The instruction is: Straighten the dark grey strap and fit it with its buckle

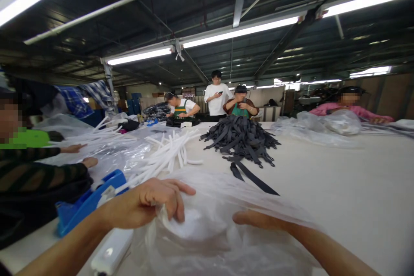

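Observation:
A large clear plastic bag (223, 198) lies in front of me, with something white and blurred inside it. My left hand (158, 200) grips the bag's edge, its thumb and fingers bent around the film and the index finger reaching over the top. On the other side, my right hand (258, 220) is under or within the film; only its thumb side shows, and its other fingers are hidden. Beyond the bag, a black strap (257, 179) lies on the table near a heap of black straps with hooks (242, 138).
White foam-like strips (174, 148) spread at the left centre. A blue tape dispenser (87, 202) and a white power strip (111, 252) lie beside my left arm. At the left, a person's hands (89, 162) rest near plastic sheets. Several people are across the white table (355, 181).

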{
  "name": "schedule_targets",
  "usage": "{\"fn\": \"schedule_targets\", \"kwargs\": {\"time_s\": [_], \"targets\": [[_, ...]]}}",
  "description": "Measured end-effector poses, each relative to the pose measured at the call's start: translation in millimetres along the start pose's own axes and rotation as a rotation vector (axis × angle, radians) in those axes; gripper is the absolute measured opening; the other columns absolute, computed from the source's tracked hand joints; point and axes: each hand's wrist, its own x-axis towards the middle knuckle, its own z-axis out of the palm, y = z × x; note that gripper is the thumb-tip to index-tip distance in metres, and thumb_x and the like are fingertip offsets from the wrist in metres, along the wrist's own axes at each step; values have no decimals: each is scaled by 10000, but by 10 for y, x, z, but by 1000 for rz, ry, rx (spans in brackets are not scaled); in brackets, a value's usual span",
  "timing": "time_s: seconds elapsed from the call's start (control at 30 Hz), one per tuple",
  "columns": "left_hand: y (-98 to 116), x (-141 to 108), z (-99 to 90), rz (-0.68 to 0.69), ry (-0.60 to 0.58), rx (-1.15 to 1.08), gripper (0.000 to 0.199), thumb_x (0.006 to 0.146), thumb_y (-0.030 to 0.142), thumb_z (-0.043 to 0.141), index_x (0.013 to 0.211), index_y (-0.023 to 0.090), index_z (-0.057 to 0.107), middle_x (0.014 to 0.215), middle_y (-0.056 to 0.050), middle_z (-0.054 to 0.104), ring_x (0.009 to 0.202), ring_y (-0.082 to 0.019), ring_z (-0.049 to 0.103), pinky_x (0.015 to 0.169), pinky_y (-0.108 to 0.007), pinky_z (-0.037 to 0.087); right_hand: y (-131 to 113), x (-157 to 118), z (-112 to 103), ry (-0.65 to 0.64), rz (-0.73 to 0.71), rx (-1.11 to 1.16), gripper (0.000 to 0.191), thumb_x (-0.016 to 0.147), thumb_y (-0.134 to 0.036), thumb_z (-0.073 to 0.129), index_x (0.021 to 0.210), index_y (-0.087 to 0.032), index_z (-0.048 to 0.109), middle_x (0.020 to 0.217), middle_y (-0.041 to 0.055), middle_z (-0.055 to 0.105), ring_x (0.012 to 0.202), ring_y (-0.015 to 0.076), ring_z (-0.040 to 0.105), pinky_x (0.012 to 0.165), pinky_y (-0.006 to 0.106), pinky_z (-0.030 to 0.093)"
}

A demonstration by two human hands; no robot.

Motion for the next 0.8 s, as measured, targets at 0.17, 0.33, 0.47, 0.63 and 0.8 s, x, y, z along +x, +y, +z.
{"fn": "schedule_targets", "kwargs": {"time_s": [0.17,0.33,0.47,0.63,0.8], "targets": [[-132,27,49,-21,170,30,232,958,386,546,847,186,578,957,-73,718,1126,-235,619,1039,-418,454,-694,12,161,-222,-26,36,1091,582,-456,783,1496,-137,279,1534,156,392,1383,354,387,1160,462,319],[-236,111,110,-190,314,56,168,915,348,602,860,188,603,1141,-74,668,1108,-228,617,991,-347,457,-667,137,489,-22,69,171,1045,610,-326,740,1502,-127,234,1350,168,581,1225,353,535,1035,470,419],[-271,51,105,-390,379,77,411,865,309,642,1260,235,552,1388,-89,541,1290,-255,494,1105,-385,370,-488,151,322,21,65,325,560,689,-359,686,1218,-196,603,1197,79,683,1150,338,580,1018,469,423],[-200,-33,100,-557,288,-73,783,717,272,773,1413,271,413,1377,-43,544,1265,-253,500,1026,-337,431,-344,17,121,-62,34,833,632,749,-453,705,1298,-198,524,1199,73,694,1099,303,633,959,441,483],[-231,85,192,-642,292,15,263,704,211,727,946,182,629,866,45,654,831,-166,593,697,-220,442,-309,-23,152,-53,64,958,649,764,-448,728,1318,-195,504,1149,73,720,926,259,692,804,381,539]]}}
